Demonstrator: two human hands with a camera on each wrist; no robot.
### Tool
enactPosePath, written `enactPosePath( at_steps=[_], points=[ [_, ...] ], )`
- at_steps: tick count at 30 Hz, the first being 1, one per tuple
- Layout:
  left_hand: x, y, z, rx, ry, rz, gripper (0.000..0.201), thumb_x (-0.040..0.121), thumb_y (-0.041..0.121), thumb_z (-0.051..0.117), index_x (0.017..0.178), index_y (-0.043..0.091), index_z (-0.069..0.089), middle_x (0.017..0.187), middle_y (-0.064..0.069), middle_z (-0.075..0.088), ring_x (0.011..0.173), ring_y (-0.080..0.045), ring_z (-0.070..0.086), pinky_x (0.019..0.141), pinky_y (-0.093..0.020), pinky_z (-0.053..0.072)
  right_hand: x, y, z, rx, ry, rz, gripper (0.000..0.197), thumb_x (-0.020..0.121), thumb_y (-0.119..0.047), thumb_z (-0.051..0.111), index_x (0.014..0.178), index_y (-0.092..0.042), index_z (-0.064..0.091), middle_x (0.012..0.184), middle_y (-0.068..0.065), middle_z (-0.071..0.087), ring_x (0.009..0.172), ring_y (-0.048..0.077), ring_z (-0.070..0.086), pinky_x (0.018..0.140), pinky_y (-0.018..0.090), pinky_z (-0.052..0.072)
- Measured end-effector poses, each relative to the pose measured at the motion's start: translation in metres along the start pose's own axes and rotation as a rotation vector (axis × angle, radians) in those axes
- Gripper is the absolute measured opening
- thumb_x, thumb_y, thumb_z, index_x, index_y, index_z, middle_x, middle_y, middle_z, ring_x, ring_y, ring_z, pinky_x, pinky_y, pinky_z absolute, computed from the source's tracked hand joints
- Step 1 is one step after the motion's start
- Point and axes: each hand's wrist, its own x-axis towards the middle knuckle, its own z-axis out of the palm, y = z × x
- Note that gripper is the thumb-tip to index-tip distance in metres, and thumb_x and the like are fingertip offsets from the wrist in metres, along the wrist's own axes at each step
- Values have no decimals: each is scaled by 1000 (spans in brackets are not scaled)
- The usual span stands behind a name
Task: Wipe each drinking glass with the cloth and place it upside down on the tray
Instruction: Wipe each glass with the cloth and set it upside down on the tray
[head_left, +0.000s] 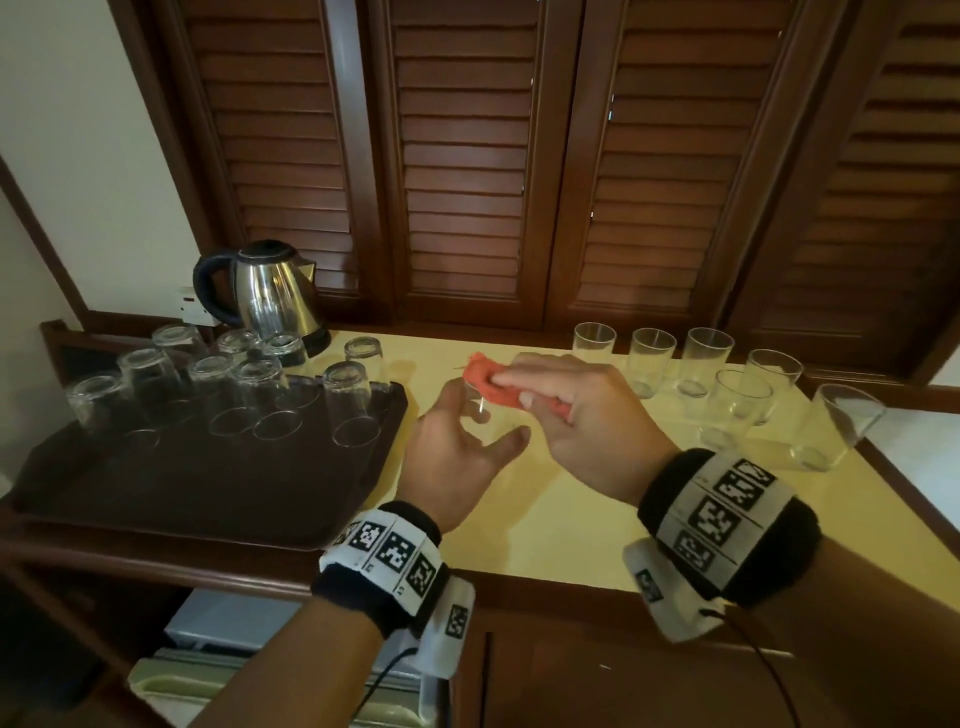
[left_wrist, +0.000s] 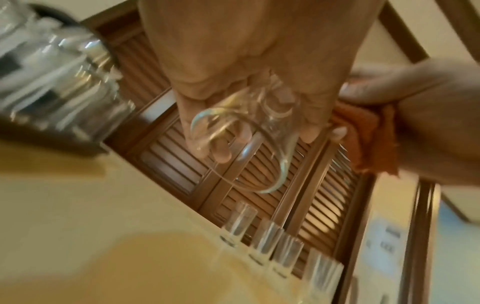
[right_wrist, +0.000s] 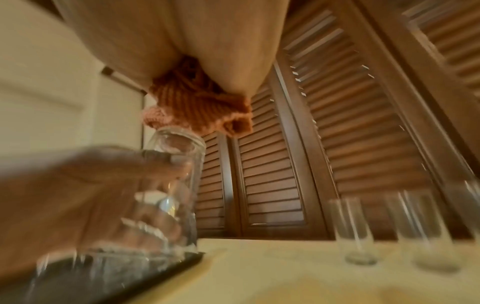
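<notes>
My left hand (head_left: 485, 423) grips a clear drinking glass (head_left: 480, 410) above the yellow counter (head_left: 545, 519), just right of the tray. The left wrist view shows that hand (left_wrist: 265, 144) curled round the glass (left_wrist: 241, 144), its rim facing away from the palm. My right hand (head_left: 540, 389) holds a bunched orange cloth (head_left: 493, 384) against the glass's upper end. In the right wrist view the cloth (right_wrist: 197, 102) sits on top of the glass (right_wrist: 176, 185). The dark brown tray (head_left: 208, 493) carries several upside-down glasses (head_left: 348, 410). Several upright glasses (head_left: 649, 358) stand at the right.
A steel kettle (head_left: 270, 296) stands behind the tray at the back left. Louvred wooden doors (head_left: 467, 182) close off the back of the counter. The wooden front edge (head_left: 519, 587) runs under my wrists, and a white appliance (head_left: 234, 618) sits below it.
</notes>
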Motion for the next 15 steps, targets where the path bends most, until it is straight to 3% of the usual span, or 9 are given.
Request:
enactPosePath(
  at_steps=[2,4,5,7,9,11,15],
  points=[
    [-6,-1,3,111,13,64,56,84,43,85,128,23,56,103,10,64,81,-14,66,67,-31,54,3,8,-2,-100,1,-46,36,95,4,59,122,-16,72,113,-6,69,105,2,55,91,6,42],
    [-11,1,10,171,24,134,58,84,41,86,130,21,56,105,10,65,83,-14,67,63,-21,46,5,9,2,-144,11,-41,36,94,4,59,120,-17,73,111,-5,70,102,6,57,93,18,47],
    [-11,-1,13,174,37,161,62,84,38,86,134,18,55,106,8,66,84,-16,68,65,-20,47,3,5,5,-151,10,-71,37,93,4,59,119,-18,73,109,-5,69,101,10,58,92,23,49],
    [-12,-8,14,126,75,171,73,83,34,87,144,15,52,113,3,70,90,-16,69,74,-29,57,-5,5,11,-138,-10,-161,36,92,6,60,115,-18,73,105,-6,68,98,16,58,86,28,50],
    [-16,-13,14,102,106,156,69,83,34,87,142,18,55,119,4,70,93,-15,67,78,-35,59,-8,16,11,-168,-6,-155,37,90,8,61,112,-18,74,102,-7,67,95,16,56,82,33,51],
    [-21,-11,20,117,102,160,63,83,33,88,137,19,58,119,6,70,98,-13,65,77,-28,54,-6,20,12,-214,31,-102,40,87,11,62,112,-18,74,101,-7,67,93,17,55,80,39,52],
    [-23,-13,21,74,145,158,69,84,28,88,143,17,55,122,7,70,103,-13,67,85,-21,53,-14,12,17,-177,-27,-190,39,87,9,62,113,-19,73,104,-7,67,95,16,55,81,33,51]
  ],
)
